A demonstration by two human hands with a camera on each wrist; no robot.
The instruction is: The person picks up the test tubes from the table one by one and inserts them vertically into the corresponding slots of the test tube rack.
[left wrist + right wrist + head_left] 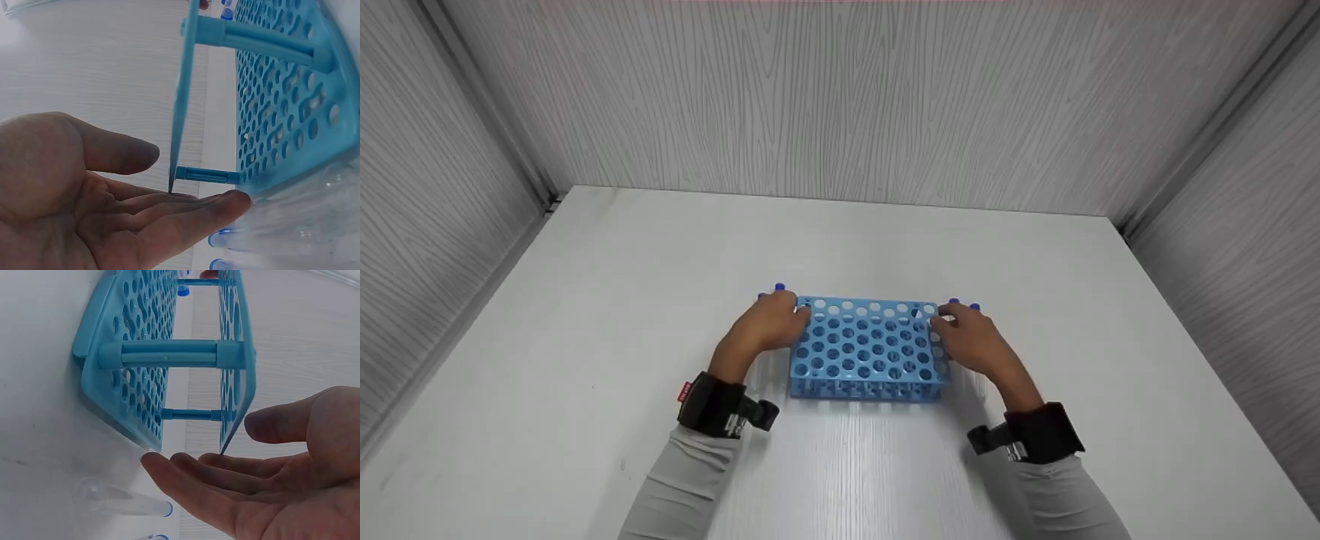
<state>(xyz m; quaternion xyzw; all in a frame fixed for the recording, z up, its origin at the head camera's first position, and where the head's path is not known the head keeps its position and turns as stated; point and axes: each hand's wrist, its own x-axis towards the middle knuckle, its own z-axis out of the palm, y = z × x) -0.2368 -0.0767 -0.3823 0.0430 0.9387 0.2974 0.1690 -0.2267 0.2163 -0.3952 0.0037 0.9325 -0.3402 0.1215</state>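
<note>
A blue test tube rack (862,349) with rows of round holes stands between my two hands. My left hand (769,321) holds its far left corner, the thumb over the top plate and the fingers at the edge. At the far right corner, my right hand (969,337) holds the rack in the same way. Both wrist views show the thumbs and long, nearly straight fingers on either side of the upper plate. Blue-topped clear tubes (225,239) are just beyond the left fingers. Another clear tube (126,500) is beside the right fingers, its body partly blurred.
The rack rests on a white tabletop (585,330). Grey wood-grain panels (840,97) enclose the table at the back and both sides. Blue caps (780,286) show beyond the left hand, and more blue caps (975,307) beyond the right hand.
</note>
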